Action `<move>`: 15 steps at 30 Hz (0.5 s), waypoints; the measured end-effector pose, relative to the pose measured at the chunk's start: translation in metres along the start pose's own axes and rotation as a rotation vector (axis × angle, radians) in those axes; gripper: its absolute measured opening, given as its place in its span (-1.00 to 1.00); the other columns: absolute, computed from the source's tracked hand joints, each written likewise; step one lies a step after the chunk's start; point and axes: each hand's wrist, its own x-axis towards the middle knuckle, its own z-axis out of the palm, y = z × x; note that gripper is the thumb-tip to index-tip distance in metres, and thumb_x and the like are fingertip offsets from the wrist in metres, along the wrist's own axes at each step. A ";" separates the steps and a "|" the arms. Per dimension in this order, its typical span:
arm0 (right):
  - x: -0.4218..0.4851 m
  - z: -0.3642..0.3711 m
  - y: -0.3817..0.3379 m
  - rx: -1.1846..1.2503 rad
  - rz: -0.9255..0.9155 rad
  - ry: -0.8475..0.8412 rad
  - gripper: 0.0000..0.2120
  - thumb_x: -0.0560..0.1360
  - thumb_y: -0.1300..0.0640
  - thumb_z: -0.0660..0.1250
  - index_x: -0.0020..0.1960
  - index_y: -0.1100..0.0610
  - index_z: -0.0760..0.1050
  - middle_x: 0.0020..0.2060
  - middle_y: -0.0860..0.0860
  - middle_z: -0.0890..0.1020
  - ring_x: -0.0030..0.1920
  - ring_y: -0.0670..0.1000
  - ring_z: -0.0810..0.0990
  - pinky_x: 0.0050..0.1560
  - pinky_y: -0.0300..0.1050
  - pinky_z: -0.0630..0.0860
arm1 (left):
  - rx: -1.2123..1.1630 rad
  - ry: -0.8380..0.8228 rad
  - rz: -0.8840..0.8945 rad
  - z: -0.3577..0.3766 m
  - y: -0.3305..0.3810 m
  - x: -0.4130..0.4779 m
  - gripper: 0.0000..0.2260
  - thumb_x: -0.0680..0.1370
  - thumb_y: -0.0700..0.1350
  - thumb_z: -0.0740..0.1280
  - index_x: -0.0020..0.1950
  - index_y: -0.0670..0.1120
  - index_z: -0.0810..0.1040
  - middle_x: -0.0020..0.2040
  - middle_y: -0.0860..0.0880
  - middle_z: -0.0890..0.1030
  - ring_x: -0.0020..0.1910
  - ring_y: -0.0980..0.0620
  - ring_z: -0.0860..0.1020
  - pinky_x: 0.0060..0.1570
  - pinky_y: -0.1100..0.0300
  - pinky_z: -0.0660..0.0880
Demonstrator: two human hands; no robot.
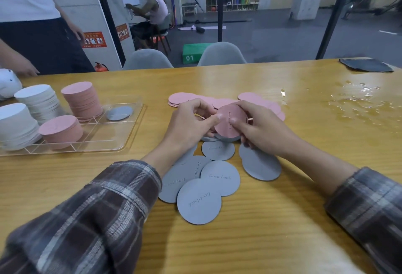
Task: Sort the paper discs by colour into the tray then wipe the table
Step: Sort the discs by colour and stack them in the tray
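Both hands hold a small stack of discs with a pink disc on top, just above the table's middle. My left hand pinches its left edge and my right hand grips its right side. Several grey discs lie loose on the table below the hands. More pink discs lie spread behind them. The clear tray at the left holds two white stacks, two pink stacks and one grey disc.
Spilled water glistens on the wooden table at the right. A dark grey cloth lies at the far right corner. A white object sits at the far left. A person stands beyond the table's left end; two grey chairs face the far edge.
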 end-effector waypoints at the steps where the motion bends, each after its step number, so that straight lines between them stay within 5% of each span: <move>1: 0.000 0.000 0.001 -0.031 -0.008 0.018 -0.81 0.65 0.12 0.29 0.25 0.01 0.51 -0.37 0.03 0.62 -0.44 0.02 0.61 -0.34 -0.03 0.56 | 0.077 0.019 0.049 -0.002 0.000 0.001 -0.89 0.54 -0.15 0.54 -0.05 -0.16 0.65 -0.15 -0.04 0.70 -0.27 0.08 0.70 -0.18 0.18 0.65; 3: 0.002 -0.002 0.002 -0.090 -0.007 0.065 -0.81 0.65 0.11 0.28 0.26 0.02 0.49 -0.29 -0.03 0.61 -0.37 0.04 0.63 -0.28 0.05 0.61 | 0.306 0.045 0.142 -0.009 -0.006 0.004 -0.90 0.56 -0.08 0.50 -0.01 -0.10 0.68 -0.08 0.06 0.69 -0.15 0.16 0.63 -0.11 0.41 0.46; 7: 0.004 -0.005 0.006 -0.117 0.000 0.123 -0.81 0.65 0.11 0.28 0.25 0.07 0.48 -0.19 -0.13 0.58 -0.22 0.04 0.60 -0.12 0.04 0.60 | 0.649 -0.098 0.118 -0.020 -0.027 0.011 -0.74 0.58 0.10 0.44 0.18 -0.01 0.67 0.07 0.03 0.62 0.09 -0.04 0.52 0.05 0.14 0.39; 12: 0.004 -0.006 0.009 -0.139 -0.010 0.145 -0.80 0.64 0.13 0.28 0.26 0.07 0.51 -0.05 -0.09 0.61 -0.04 0.04 0.57 0.01 -0.06 0.51 | 0.521 -0.085 0.115 -0.023 -0.021 0.011 -0.55 0.49 -0.01 0.58 0.35 -0.03 0.63 0.09 0.05 0.62 -0.10 0.15 0.56 -0.11 0.53 0.38; 15: 0.005 -0.006 0.010 -0.143 0.006 0.164 -0.79 0.65 0.12 0.27 0.27 0.06 0.53 -0.04 -0.08 0.63 -0.05 0.05 0.59 -0.04 -0.09 0.48 | 0.422 0.013 0.082 -0.027 -0.021 0.011 -0.70 0.49 -0.11 0.57 0.21 0.01 0.70 0.01 0.04 0.63 -0.20 0.17 0.57 -0.15 0.53 0.41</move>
